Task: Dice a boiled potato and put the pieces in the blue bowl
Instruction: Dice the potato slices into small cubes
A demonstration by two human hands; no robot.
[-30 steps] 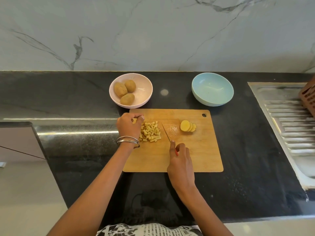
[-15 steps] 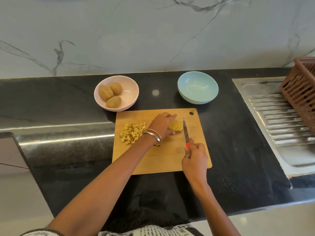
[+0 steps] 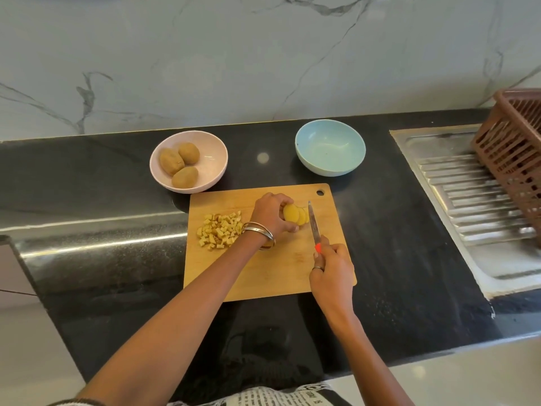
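Note:
A wooden cutting board (image 3: 281,273) lies on the black counter. My left hand (image 3: 270,213) grips a stack of yellow potato slices (image 3: 295,213) near the board's far side. Just right of the slices, my right hand (image 3: 330,271) holds a knife (image 3: 313,222) by its red handle, blade pointing away from me. A heap of diced potato (image 3: 219,230) sits on the board's left part. The blue bowl (image 3: 330,150) stands behind the board with nothing in it.
A pink bowl (image 3: 216,159) with three whole potatoes (image 3: 180,165) stands at the back left. On the right, a steel sink drainboard (image 3: 474,200) carries a brown plastic basket (image 3: 515,159). A marble wall rises behind the counter.
My left hand left the diced heap, crossed to the right and took hold of the slices. My right hand swung the knife to the slices' right side. The camera view shifted right.

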